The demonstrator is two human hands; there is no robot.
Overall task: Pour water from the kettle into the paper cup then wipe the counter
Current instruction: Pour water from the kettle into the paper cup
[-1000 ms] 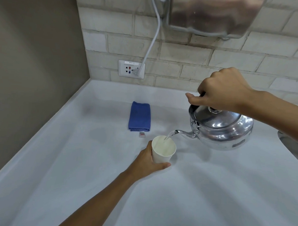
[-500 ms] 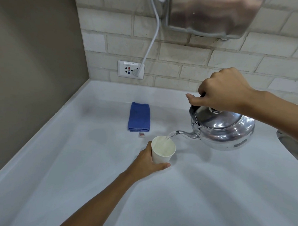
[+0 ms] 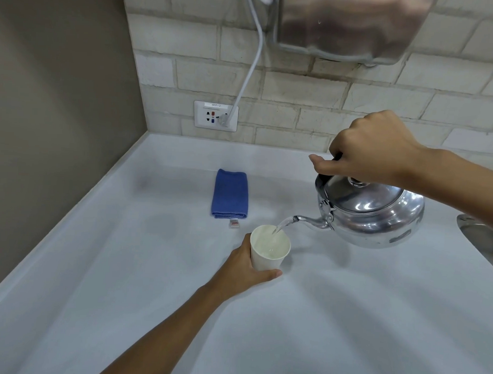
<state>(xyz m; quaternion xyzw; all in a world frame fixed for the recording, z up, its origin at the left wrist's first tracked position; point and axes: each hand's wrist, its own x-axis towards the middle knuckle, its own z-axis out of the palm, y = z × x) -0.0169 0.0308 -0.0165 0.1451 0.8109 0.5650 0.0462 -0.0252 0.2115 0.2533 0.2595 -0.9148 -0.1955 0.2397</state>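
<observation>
White counter (image 3: 347, 318) fills the scene, meeting a pale brick wall (image 3: 314, 96) at the far edge and a plain grey-brown wall at the left. A metal appliance (image 3: 345, 24) is mounted on the brick wall at the top; its white cord (image 3: 250, 65) runs down to a wall socket (image 3: 216, 115). At the right, a polished metal kettle (image 3: 371, 217) is held above the counter, tilted with its spout down and to the left. The right hand (image 3: 374, 148) is closed in a fist around the kettle's dark handle, thumb extended along it toward the left. A thin stream of water (image 3: 283, 224) leaves the spout tip and enters the paper cup (image 3: 269, 248), which stands upright on the counter, near and left of the kettle. The left hand (image 3: 246, 267) is curled around the cup's near-left side, thumb lying against the base at the front. A folded blue cloth (image 3: 230, 193) lies flat on the counter just beyond the cup, a small tag at its near edge.
</observation>
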